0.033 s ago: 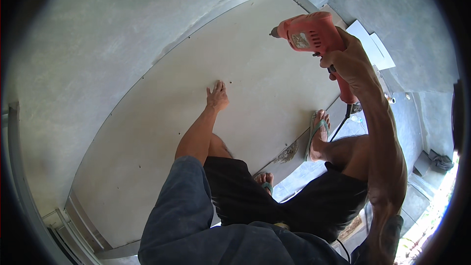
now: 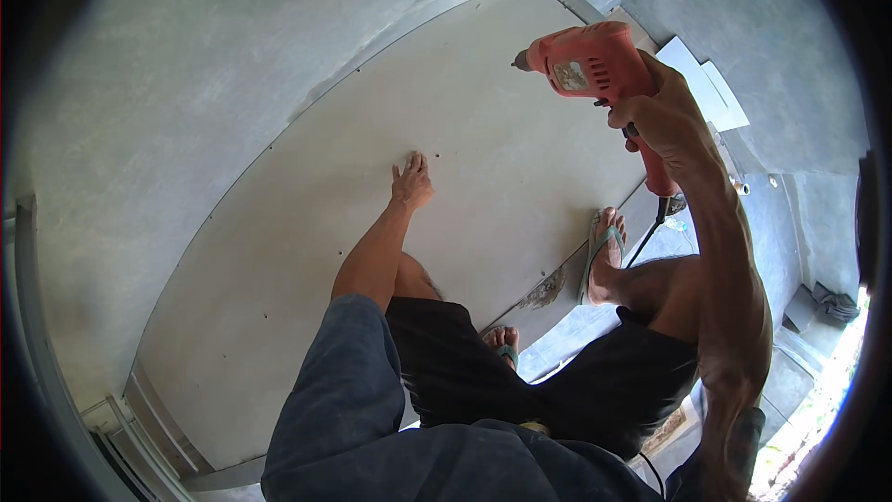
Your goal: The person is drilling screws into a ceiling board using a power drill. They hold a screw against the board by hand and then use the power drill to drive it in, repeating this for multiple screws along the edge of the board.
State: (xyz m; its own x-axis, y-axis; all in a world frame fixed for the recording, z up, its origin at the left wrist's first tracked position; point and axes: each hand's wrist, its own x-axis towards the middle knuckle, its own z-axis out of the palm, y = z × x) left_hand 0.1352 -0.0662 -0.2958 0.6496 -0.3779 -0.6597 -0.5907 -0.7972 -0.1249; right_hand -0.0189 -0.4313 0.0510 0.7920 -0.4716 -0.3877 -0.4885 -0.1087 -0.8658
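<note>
A red corded power drill (image 2: 595,65) is raised in my right hand (image 2: 664,121), fingers wrapped round its handle. Its dark chuck points left, apart from the board; any bit in it is too small to make out. My left hand (image 2: 412,182) rests palm down on a large pale flat board (image 2: 307,214), fingers stretched out. Just right of those fingertips is a small dark spot, a screw head or hole. More such dark spots dot the board's face and its far edge. From the drill's handle a black cord (image 2: 643,246) runs down past my foot.
Grey plastered walls (image 2: 167,84) rise along the board's far side and at the right. White sheets (image 2: 703,84) lie beyond the drill. My sandalled foot (image 2: 606,256) stands at the board's near edge, by a rough damaged patch (image 2: 544,290). Dark cloth (image 2: 834,303) lies far right.
</note>
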